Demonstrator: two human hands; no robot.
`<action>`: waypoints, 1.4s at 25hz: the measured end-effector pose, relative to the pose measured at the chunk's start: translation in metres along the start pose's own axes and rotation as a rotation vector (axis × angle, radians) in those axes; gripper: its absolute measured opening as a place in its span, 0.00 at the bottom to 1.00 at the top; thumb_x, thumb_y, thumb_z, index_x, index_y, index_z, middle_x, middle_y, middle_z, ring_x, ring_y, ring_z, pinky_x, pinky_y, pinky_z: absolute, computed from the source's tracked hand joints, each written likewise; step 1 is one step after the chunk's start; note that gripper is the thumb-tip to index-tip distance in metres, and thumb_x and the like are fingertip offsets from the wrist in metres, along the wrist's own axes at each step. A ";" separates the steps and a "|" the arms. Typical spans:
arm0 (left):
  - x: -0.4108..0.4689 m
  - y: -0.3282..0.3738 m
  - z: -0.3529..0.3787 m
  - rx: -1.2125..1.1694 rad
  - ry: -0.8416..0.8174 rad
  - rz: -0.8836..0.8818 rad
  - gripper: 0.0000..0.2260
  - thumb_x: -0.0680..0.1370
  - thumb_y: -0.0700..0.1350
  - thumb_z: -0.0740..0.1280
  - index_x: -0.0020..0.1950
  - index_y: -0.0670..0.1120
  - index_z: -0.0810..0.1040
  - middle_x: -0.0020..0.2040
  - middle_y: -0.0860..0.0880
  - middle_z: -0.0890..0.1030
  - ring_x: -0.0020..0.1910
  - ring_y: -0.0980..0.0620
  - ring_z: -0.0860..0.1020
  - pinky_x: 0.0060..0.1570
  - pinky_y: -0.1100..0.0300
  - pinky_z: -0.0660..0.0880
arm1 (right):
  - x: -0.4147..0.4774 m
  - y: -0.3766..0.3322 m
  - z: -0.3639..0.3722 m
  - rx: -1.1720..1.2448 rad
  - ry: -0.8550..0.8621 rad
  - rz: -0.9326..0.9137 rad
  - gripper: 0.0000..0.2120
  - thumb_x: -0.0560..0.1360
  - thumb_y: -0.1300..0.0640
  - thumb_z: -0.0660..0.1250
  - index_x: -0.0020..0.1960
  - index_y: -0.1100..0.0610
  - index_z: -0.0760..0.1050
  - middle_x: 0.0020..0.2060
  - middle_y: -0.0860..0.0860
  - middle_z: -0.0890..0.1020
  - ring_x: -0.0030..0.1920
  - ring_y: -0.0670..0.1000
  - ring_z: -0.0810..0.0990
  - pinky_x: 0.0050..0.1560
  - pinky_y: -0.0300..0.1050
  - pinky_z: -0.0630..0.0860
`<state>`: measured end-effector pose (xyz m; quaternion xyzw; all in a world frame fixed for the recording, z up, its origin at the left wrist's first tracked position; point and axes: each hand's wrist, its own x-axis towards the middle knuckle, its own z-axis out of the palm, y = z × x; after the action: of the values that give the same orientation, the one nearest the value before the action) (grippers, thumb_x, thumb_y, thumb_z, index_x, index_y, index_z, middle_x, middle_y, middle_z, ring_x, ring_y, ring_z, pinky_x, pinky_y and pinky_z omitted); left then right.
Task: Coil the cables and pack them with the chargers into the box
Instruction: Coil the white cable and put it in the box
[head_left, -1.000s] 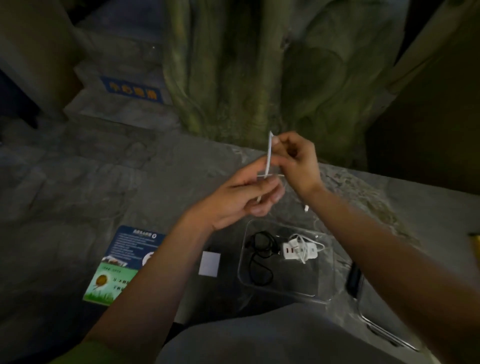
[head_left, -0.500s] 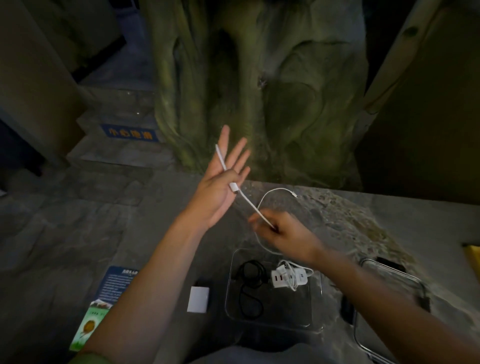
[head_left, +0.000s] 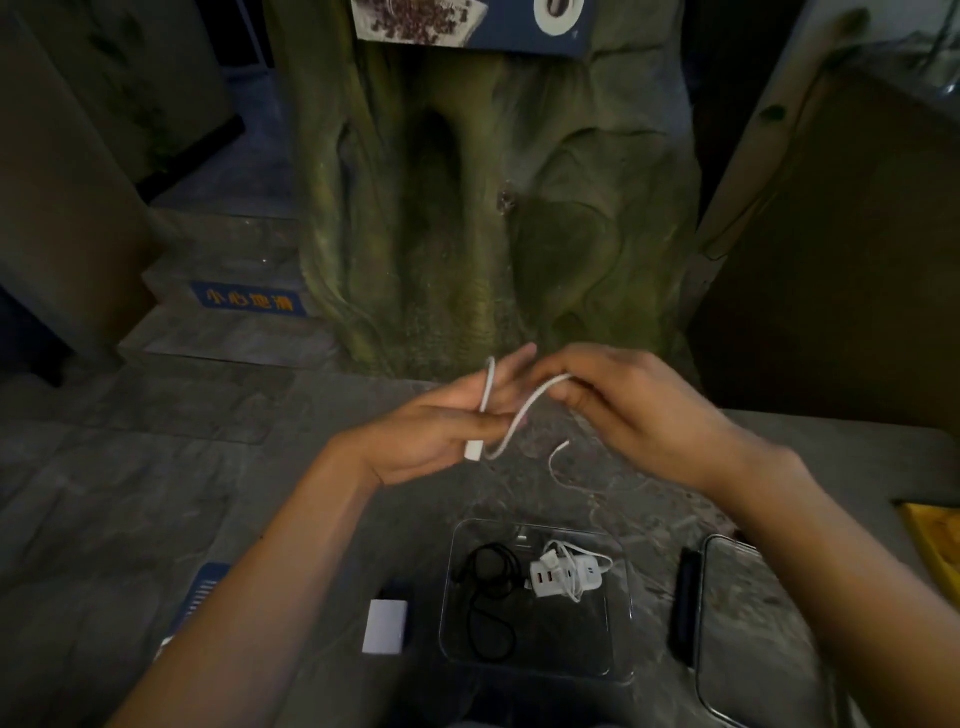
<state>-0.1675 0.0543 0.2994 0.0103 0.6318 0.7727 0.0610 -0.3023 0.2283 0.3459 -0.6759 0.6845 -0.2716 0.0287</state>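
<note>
Both hands hold a white cable (head_left: 519, 418) above the stone table. My left hand (head_left: 436, 431) pinches the cable near its white plug, with one turn looped over the fingers. My right hand (head_left: 623, 405) grips the cable a little to the right, and its loose end (head_left: 558, 457) dangles below. Under the hands stands a clear plastic box (head_left: 621, 644). Inside it lie a black cable (head_left: 488, 587) on the left and a white charger (head_left: 563, 574) wrapped in its white cord on the right.
A small white charger block (head_left: 385, 626) lies left of the box. To the box's right are a black bar-shaped object (head_left: 683, 603) and the clear lid (head_left: 748, 639). A blue leaflet (head_left: 205, 592) shows by my left forearm. A rock-like pillar (head_left: 467, 208) rises behind the table.
My left hand has come down and closed its fingers on the cable. My right hand has risen from near the box to meet it, bringing a turn of cable around the left fingers.
</note>
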 end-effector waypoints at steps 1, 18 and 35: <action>-0.003 0.003 0.005 -0.090 -0.106 0.024 0.31 0.76 0.37 0.62 0.77 0.48 0.54 0.76 0.46 0.63 0.75 0.49 0.62 0.74 0.53 0.59 | 0.004 -0.004 -0.008 0.043 0.043 -0.004 0.11 0.81 0.52 0.58 0.58 0.55 0.74 0.48 0.48 0.81 0.48 0.47 0.81 0.46 0.48 0.78; -0.010 0.046 0.062 -0.244 -0.098 0.377 0.21 0.79 0.36 0.55 0.73 0.39 0.62 0.68 0.41 0.73 0.67 0.45 0.73 0.63 0.58 0.73 | 0.004 -0.008 0.027 0.439 0.157 0.184 0.09 0.77 0.65 0.61 0.43 0.55 0.77 0.31 0.46 0.80 0.32 0.41 0.79 0.33 0.37 0.75; -0.009 0.033 0.029 0.337 -0.228 -0.035 0.21 0.82 0.51 0.52 0.73 0.45 0.64 0.66 0.40 0.76 0.63 0.45 0.77 0.68 0.53 0.67 | -0.011 -0.034 -0.039 0.103 0.059 0.029 0.05 0.75 0.53 0.69 0.48 0.54 0.79 0.41 0.43 0.79 0.42 0.44 0.80 0.42 0.44 0.77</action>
<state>-0.1587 0.0752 0.3385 0.0969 0.7411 0.6488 0.1428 -0.2861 0.2538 0.3899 -0.6553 0.6798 -0.3259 0.0471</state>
